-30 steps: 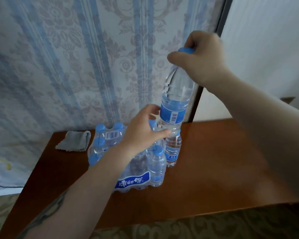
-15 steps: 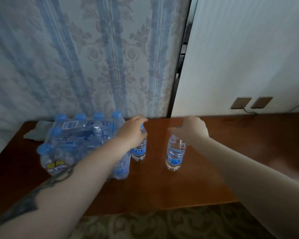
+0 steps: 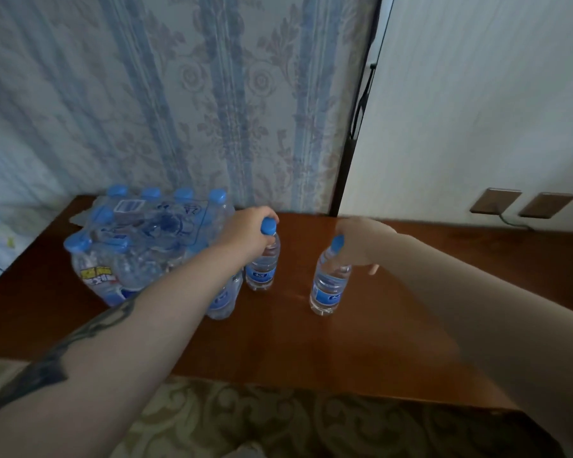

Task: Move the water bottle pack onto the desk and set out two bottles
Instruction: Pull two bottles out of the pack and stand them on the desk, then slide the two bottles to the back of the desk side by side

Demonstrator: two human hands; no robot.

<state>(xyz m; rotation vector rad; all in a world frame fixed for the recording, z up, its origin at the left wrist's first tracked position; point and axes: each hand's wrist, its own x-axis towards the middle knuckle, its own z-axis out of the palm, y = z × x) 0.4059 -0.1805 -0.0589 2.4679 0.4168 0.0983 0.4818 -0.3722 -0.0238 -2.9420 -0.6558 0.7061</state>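
The pack [image 3: 146,246] of bottles sits on the counter [image 3: 311,342] at about ten o'clock, tight against the patterned wall. Its film wrap looks torn open on top. Two single bottles stand upright on the bare wood, apart from each other. The left bottle [image 3: 262,269] is just beside the pack at eleven o'clock, and the right bottle [image 3: 328,285] stands at one o'clock.

The left hand [image 3: 245,233] is curled around the neck of the left bottle just under its blue cap. The right hand [image 3: 361,246] is blurred and rests over the shoulder of the right bottle with its fingers [image 3: 374,268] loose; I cannot tell whether it grips the bottle or is letting go.

Each bottle looks full, so it should feel fairly heavy for its size and steady on its base. The thin clear plastic will likely dent under a hard squeeze and may be slick. The ribbed neck under the cap seems the firmest place to hold. The pack would probably be heavy and saggy, best taken from below with both hands.
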